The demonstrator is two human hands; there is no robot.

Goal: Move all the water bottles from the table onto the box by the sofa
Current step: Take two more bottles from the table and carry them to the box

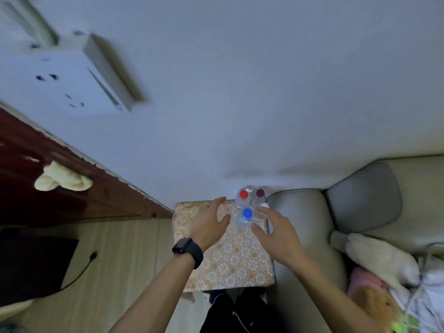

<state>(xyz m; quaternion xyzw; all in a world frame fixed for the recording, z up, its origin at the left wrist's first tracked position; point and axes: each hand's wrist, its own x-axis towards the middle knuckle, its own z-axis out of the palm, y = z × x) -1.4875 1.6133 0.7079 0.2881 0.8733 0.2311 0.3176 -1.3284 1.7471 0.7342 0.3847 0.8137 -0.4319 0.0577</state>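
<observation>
Three bottles [247, 207] upright on box [230, 255]; left hand [209, 224], right hand [276, 234] spread, empty. Likely light, tippy, slick; grip mid-body.

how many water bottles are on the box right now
3, clustered at the far right corner of the box beside the sofa: the red-capped bottle, the purple-capped bottle and the blue-capped bottle nearest both hands. None seems hidden.
</observation>
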